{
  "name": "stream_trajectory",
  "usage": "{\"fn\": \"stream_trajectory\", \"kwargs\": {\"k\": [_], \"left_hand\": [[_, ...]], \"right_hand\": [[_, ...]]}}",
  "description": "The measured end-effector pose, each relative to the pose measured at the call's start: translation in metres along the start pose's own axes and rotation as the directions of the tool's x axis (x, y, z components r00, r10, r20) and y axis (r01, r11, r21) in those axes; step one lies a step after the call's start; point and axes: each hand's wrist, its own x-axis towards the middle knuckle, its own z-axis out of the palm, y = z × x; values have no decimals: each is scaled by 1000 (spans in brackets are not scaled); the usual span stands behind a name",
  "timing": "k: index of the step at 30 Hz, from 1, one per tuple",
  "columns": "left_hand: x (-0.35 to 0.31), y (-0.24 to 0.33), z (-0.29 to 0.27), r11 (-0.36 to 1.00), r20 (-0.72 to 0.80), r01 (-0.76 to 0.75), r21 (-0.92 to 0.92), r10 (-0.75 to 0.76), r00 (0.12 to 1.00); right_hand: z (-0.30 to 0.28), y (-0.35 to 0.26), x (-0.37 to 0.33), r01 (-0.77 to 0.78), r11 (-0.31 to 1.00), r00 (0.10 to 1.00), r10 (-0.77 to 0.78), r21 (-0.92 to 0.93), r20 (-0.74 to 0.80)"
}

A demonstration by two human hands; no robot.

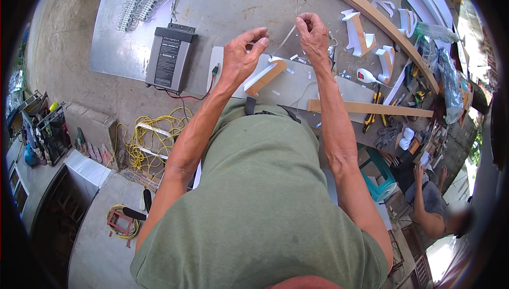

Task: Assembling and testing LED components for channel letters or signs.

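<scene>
My right hand is closed in a pinch above the grey metal work surface. A thin pale strip, perhaps wire, slants down from its fingertips. My left hand hovers opposite, loosely curled with thumb and forefinger slightly apart; nothing shows between them. Below and between my hands lies a wood-coloured channel letter piece with a white edge. Small white bits are scattered on a flat grey sheet beside it. A grey power supply box with red and black leads stands left of my left hand.
Coiled strings of small modules lie at the upper left. White-and-wood letters, a long curved strip, a glue bottle and pliers are at right. Yellow cable tangles below left. Another person sits at lower right.
</scene>
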Motion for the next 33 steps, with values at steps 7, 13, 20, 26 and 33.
{"fn": "stream_trajectory", "kwargs": {"k": [7, 13, 20, 26, 33], "left_hand": [[53, 3, 39, 911, 143, 15, -411, 48, 989], [54, -5, 42, 845, 213, 123, -520, -11, 977], [47, -6, 40, 850, 231, 111, -515, 12, 973], [47, -8, 39, 848, 285, 132, -513, 23, 958], [44, -5, 38, 860, 300, 150, -487, 4, 954]], "right_hand": [[-2, -21, -34, 70, 994, 998, -70, 79, -1], [-14, -30, -44, 81, 995, 993, -85, 50, 78], [-27, -53, -40, 26, 938, 998, -8, 344, -55], [-37, -35, -51, 131, 990, 991, -130, -53, 22], [-48, -47, -63, 315, 940, 949, -317, -135, 7]]}}
